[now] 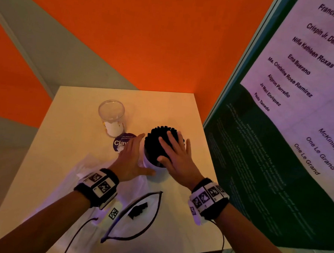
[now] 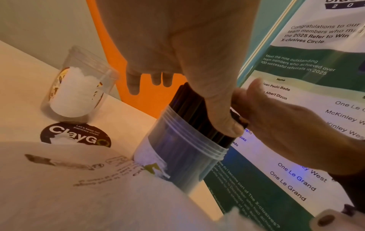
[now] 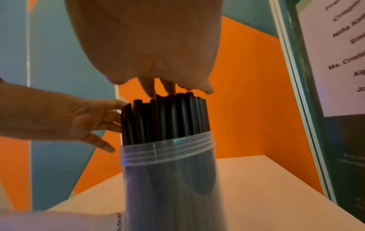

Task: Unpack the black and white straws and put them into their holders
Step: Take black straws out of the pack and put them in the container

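Note:
A bundle of black straws [image 1: 155, 145] [image 2: 189, 106] [image 3: 168, 118] stands upright in a clear round holder [image 1: 150, 165] [image 2: 177, 153] [image 3: 168, 179] at mid-table, their tops above its rim. My left hand [image 1: 134, 153] [image 3: 79, 118] is at the bundle's left side, fingers straight, thumb [image 2: 223, 118] pressed on the straws. My right hand [image 1: 177, 152] [image 2: 286, 125] lies flat over the tops, straight fingers touching them. A second clear holder [image 1: 111, 115] [image 2: 79, 87] with a white label stands behind on the left with no straws in it.
A round dark ClayGo sticker [image 1: 122, 142] [image 2: 75, 136] lies between the holders. A white printed bag [image 1: 85, 168] [image 2: 79, 187] and a clear black-edged bag [image 1: 137, 212] lie near the front edge. A poster board [image 1: 279, 133] rises along the table's right side, an orange wall behind.

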### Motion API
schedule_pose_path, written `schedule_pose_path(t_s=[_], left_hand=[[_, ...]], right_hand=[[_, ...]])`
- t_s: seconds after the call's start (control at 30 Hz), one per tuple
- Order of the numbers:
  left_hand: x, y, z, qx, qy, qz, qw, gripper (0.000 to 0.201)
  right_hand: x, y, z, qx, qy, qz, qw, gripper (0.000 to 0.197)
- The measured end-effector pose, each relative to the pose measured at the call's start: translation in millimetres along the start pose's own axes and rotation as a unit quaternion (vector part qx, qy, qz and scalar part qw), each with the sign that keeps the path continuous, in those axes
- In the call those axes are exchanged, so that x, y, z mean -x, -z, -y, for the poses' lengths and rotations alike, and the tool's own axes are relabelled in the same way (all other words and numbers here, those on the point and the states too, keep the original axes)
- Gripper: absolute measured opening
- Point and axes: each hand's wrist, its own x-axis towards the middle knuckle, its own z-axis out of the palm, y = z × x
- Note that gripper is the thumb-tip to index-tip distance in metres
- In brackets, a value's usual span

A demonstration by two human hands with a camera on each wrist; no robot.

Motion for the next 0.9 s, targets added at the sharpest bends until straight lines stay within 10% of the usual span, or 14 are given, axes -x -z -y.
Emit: schedule_pose_path(t_s=[0.2,0.4,0.47,0.6,0.9], left_hand=[[35.1,-0.3,-2.1,0.002,-0.006,0.026,1.000,0.099],[91.8,-2.7,7.6,-0.113,0.044,0.217,0.969,0.112],[101.7,-7.6,10.2,-0.155,0.047,0.268,0.950,0.084],[97.9,-0.9,6.7,-0.104,0.062,0.201,0.972,0.017],[105.3,17.2,0.6,-0.041,0.045,0.178,0.982,0.019]], right_hand=[[26.2,16.5,18.6,-0.078,0.126,-0.160,0.976,0.017],[53.9,-17.5,46.0,-0.132,0.105,0.317,0.933,0.022],[57.9,-50.1,55.0,-0.097,0.080,0.405,0.906,0.027],[47.4,-107.7,69.6,-0.074,-0.069,0.350,0.931,0.026],[17.4,-178.5,73.7,0.028,-0.176,0.306,0.935,0.041]])
